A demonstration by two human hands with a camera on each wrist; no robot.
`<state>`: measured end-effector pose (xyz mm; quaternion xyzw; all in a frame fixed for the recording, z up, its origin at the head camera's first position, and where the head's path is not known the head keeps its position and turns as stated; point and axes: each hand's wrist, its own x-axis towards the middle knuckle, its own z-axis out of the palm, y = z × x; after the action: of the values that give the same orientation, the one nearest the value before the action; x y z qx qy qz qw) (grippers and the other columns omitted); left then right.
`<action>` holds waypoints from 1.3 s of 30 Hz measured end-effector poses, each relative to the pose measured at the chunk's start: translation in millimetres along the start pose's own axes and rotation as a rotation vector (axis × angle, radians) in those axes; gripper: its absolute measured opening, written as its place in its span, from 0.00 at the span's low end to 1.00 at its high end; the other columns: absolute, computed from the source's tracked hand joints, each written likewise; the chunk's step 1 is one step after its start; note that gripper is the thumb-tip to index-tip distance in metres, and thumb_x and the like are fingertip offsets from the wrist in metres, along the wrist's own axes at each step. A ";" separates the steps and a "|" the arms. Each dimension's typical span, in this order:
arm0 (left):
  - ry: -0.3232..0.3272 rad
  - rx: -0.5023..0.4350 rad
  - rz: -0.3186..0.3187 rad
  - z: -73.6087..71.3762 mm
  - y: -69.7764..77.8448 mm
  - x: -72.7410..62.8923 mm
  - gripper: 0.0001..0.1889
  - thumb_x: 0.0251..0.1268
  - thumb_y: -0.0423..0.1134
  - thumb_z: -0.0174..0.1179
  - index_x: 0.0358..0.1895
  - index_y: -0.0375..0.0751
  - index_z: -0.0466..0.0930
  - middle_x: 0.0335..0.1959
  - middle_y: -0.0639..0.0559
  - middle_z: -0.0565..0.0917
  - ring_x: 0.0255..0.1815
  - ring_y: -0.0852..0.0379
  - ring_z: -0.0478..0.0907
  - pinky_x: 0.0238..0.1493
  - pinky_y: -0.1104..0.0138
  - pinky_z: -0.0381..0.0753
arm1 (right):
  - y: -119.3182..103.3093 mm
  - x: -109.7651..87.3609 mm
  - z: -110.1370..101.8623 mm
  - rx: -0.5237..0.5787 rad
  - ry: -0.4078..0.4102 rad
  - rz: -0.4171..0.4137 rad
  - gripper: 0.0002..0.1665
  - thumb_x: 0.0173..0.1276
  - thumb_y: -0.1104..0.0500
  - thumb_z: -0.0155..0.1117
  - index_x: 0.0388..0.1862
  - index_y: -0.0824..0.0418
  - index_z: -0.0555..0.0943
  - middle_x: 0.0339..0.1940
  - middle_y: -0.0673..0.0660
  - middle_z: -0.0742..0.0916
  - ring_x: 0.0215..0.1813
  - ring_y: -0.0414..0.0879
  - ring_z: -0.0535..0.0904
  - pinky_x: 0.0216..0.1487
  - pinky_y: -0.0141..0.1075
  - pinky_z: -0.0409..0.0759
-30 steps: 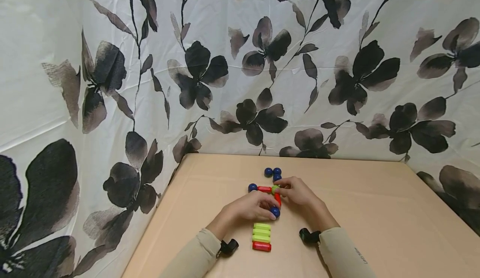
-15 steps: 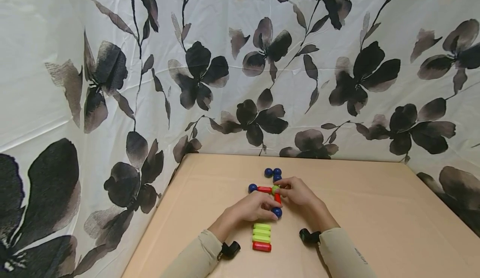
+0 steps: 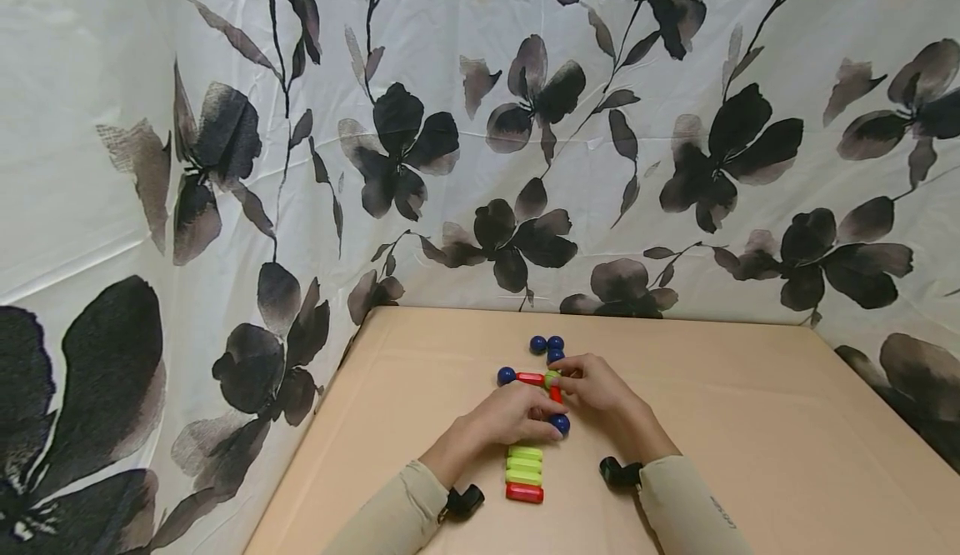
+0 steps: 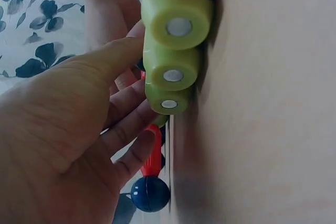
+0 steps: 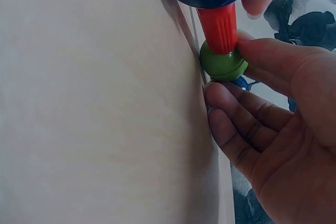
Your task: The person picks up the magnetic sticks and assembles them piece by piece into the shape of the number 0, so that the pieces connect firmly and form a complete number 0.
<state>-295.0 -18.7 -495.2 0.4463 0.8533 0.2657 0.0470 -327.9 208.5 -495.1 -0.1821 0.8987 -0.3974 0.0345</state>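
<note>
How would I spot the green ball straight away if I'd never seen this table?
On the tan table, find the person's right hand. Pinched there, where two red rods meet at a corner, is the green ball. It is the only green ball in view; the other balls are dark blue.

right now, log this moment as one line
left hand: holds nearest glossy blue ball; right hand: pinches glossy green ball; between balls: ribbed red rod; nearby: lime-green rods

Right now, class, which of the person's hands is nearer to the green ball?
The right. The right hand pinches the green ball; the left hand is farther off, at the blue ball on the near end of the red stick.
</note>
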 end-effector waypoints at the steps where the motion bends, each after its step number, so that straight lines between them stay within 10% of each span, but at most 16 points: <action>1: 0.012 0.004 0.003 -0.4 -0.1 0.0 0.23 0.68 0.56 0.68 0.62 0.55 0.86 0.45 0.67 0.89 0.40 0.73 0.78 0.43 0.79 0.78 | -0.1 -0.1 0.1 -0.002 0.001 -0.001 0.19 0.72 0.57 0.71 0.59 0.61 0.87 0.39 0.52 0.87 0.40 0.47 0.77 0.39 0.34 0.75; 5: 0.088 -0.072 -0.021 -5.2 -5.1 -0.2 0.18 0.70 0.55 0.68 0.56 0.54 0.90 0.46 0.66 0.89 0.41 0.71 0.79 0.41 0.76 0.79 | -0.6 0.0 0.4 -0.006 -0.001 0.000 0.19 0.73 0.56 0.70 0.59 0.61 0.87 0.38 0.52 0.87 0.40 0.46 0.77 0.38 0.34 0.75; 13: 0.437 -0.203 -0.243 -19.1 -38.4 -8.1 0.13 0.71 0.48 0.68 0.51 0.47 0.91 0.44 0.58 0.86 0.43 0.61 0.80 0.44 0.68 0.79 | -0.6 1.6 0.6 0.008 -0.002 0.051 0.19 0.72 0.54 0.71 0.59 0.59 0.87 0.37 0.52 0.85 0.38 0.47 0.76 0.34 0.34 0.74; 19: 0.487 -0.196 -0.306 -27.3 -58.7 -19.9 0.10 0.72 0.45 0.67 0.50 0.46 0.90 0.38 0.57 0.82 0.39 0.58 0.77 0.39 0.67 0.78 | -0.8 2.4 0.8 0.018 0.000 0.054 0.19 0.72 0.55 0.71 0.59 0.59 0.87 0.37 0.52 0.85 0.37 0.47 0.75 0.33 0.34 0.73; 23: 0.372 -0.285 -0.299 -35.5 -61.4 -29.0 0.05 0.72 0.46 0.68 0.44 0.53 0.89 0.31 0.56 0.82 0.31 0.57 0.78 0.31 0.68 0.78 | -1.0 2.6 0.4 0.021 -0.002 0.057 0.19 0.72 0.55 0.71 0.59 0.59 0.87 0.37 0.52 0.85 0.37 0.47 0.75 0.33 0.34 0.73; 32: -0.176 -0.404 -0.207 -40.4 -31.1 -30.9 0.05 0.65 0.42 0.73 0.41 0.48 0.92 0.35 0.58 0.90 0.34 0.60 0.81 0.39 0.69 0.79 | 0.0 1.8 -0.2 0.019 0.005 0.077 0.20 0.72 0.53 0.72 0.60 0.58 0.87 0.37 0.52 0.84 0.38 0.48 0.76 0.34 0.34 0.74; 39: -0.339 -0.345 -0.144 -31.2 -10.4 -25.0 0.09 0.60 0.42 0.77 0.42 0.48 0.91 0.33 0.64 0.87 0.35 0.69 0.78 0.44 0.74 0.78 | 1.4 2.2 1.2 0.019 0.003 0.057 0.19 0.72 0.54 0.72 0.59 0.59 0.88 0.36 0.52 0.85 0.37 0.47 0.75 0.34 0.33 0.73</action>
<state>-297.6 -56.0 -477.7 0.4080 0.8048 0.3248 0.2835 -330.1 207.7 -496.7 -0.1556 0.8999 -0.4048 0.0463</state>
